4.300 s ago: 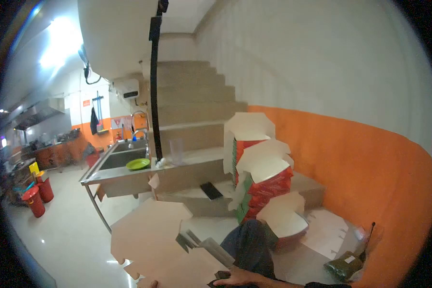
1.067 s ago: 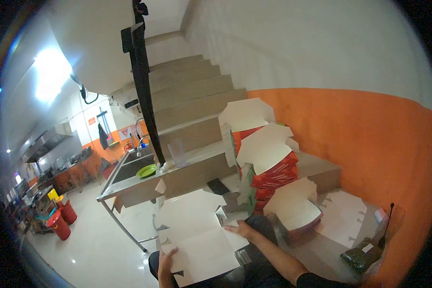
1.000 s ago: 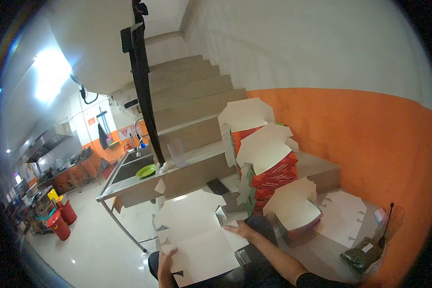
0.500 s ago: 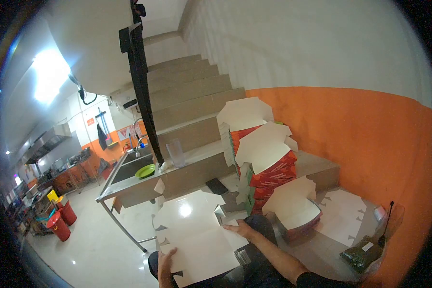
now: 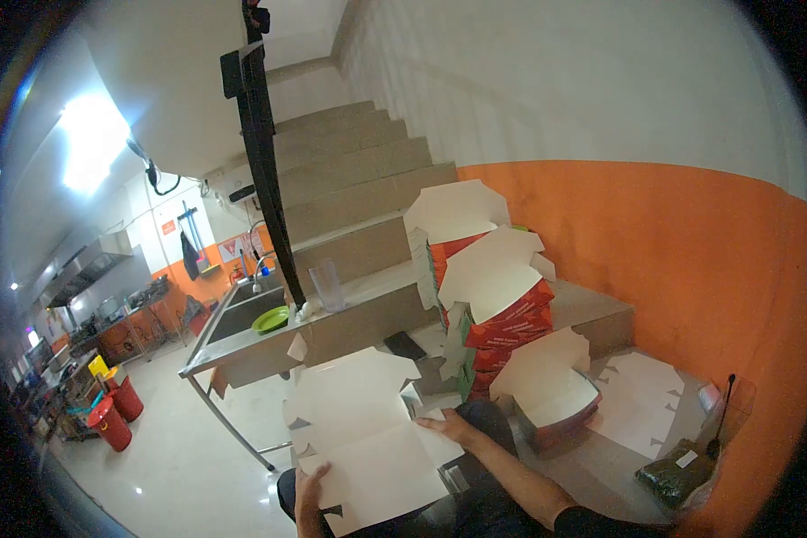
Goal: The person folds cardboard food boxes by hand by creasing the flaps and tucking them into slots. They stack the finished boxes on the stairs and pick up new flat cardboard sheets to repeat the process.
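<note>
An unfolded white cardboard pizza box (image 5: 368, 457) lies across my lap, its plain inner side facing up. My left hand (image 5: 310, 489) grips its left edge near the bottom, with the thumb on top of the board. On the opposite edge, my right hand (image 5: 454, 427) pinches a side flap, which stands partly raised near the middle crease. The fingers under the board are hidden. To the right sits a partly folded box (image 5: 547, 394) with its lid up, and behind it rises a stack of red and green printed boxes (image 5: 511, 323) with open white lids.
A flat white box sheet (image 5: 638, 402) lies on the floor beside a dark plastic packet (image 5: 677, 473). A black phone-like object (image 5: 405, 346) rests ahead. On the left are a metal sink counter (image 5: 233, 345), a green plate (image 5: 271, 319) and a clear jug (image 5: 328, 287). Stairs (image 5: 359, 197) climb behind.
The far panel of the box on my lap has tilted up slightly, and the bright glare on it is gone. Both hands keep nearly the same places.
</note>
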`<state>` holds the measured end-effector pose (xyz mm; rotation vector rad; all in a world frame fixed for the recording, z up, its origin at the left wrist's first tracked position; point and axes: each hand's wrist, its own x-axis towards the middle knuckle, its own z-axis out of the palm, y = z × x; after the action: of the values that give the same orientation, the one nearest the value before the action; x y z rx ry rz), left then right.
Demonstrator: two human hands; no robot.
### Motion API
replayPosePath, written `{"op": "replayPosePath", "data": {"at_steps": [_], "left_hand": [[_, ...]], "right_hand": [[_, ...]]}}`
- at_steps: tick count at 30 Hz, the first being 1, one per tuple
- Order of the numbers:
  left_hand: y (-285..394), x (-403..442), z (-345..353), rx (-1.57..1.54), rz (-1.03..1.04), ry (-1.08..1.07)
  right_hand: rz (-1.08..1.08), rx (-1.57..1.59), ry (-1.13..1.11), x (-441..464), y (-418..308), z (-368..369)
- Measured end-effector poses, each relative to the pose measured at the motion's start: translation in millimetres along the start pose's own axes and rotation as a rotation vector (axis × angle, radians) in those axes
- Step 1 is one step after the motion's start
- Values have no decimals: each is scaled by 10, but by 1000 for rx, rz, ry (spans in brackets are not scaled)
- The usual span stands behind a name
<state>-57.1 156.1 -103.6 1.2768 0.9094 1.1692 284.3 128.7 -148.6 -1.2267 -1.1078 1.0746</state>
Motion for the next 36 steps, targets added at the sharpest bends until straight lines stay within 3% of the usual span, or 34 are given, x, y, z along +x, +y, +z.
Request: {"op": "replayPosePath", "data": {"at_steps": [4, 12, 18, 24, 31, 36], "left_hand": [[3, -4, 9, 3, 0, -12], [1, 8, -1, 75, -12, 29], [73, -49, 72, 45, 20, 19], [77, -52, 66, 21, 5, 11], [37, 4, 36, 81, 15, 0], [7, 16, 13, 8, 9, -4]], "right_hand": [[-6, -14, 71, 136, 208, -25], [47, -45, 64, -223, -300, 59], [-104, 8, 70, -64, -71, 60], [-116, 44, 54, -98, -116, 70], [43, -148, 85, 291, 417, -90], [73, -110, 35, 222, 318, -80]]}}
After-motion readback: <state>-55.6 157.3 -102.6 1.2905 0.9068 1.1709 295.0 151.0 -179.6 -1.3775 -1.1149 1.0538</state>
